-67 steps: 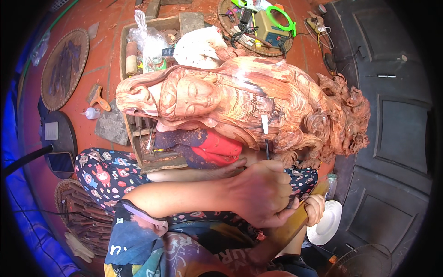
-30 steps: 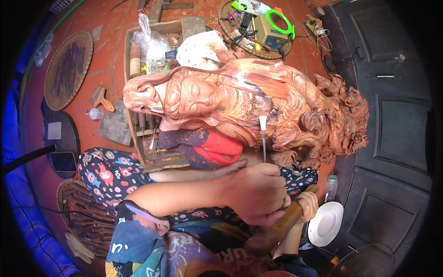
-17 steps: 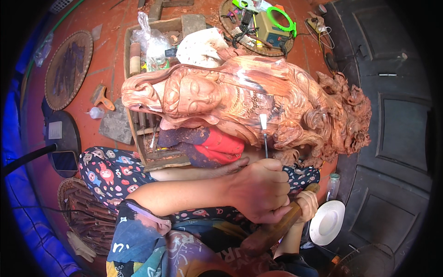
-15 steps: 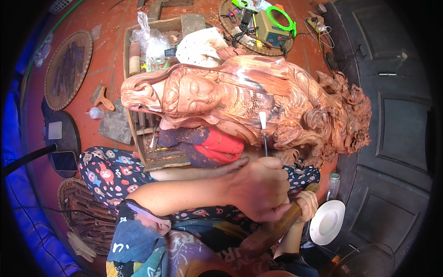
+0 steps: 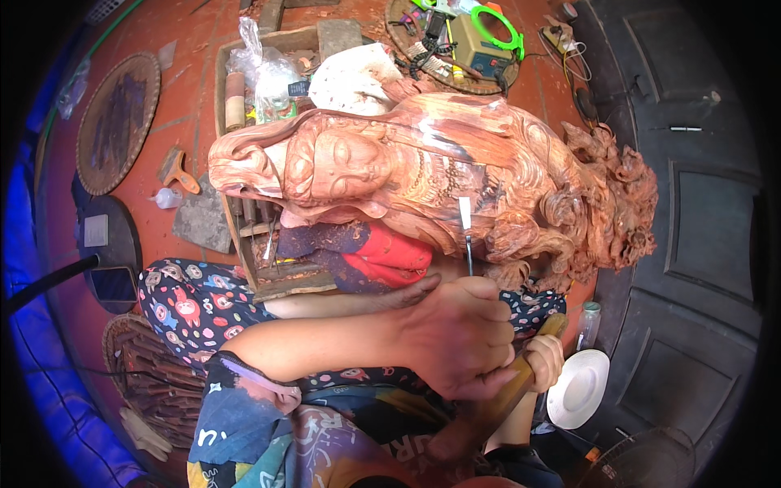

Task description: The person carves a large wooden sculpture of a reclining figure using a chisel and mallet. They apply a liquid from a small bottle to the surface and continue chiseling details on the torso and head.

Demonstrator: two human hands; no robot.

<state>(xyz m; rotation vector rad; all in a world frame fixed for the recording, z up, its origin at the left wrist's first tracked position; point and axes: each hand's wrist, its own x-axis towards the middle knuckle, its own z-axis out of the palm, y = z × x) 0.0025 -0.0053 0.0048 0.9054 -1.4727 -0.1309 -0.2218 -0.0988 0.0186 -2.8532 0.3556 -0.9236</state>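
A reddish carved wooden statue (image 5: 423, 175) lies on its back across the middle, its head to the left. My left hand (image 5: 468, 342) makes a fist around a chisel (image 5: 466, 220); its flat bright blade points away from me and meets the near side of the statue's chest. The chisel's handle is hidden inside the fist. Lower right, my right hand (image 5: 543, 363) wraps round a wooden mallet (image 5: 508, 393), which slants beneath the left fist toward my body. Red and dark cloth (image 5: 386, 259), sprinkled with wood chips, is tucked against the statue's near side.
A wooden crate (image 5: 305, 283) with tools and plastic bags sits behind and left of the statue. Brush (image 5: 179, 171), stone block (image 5: 201, 225) and woven trays (image 5: 153, 89) lie on the red floor. A dark door (image 5: 708, 220), glass jar (image 5: 587, 325) and white round lid (image 5: 578, 390) are at right.
The mallet and my right hand have shifted slightly right. My left fist and the chisel stay nearly in place, with the blade still at the statue.
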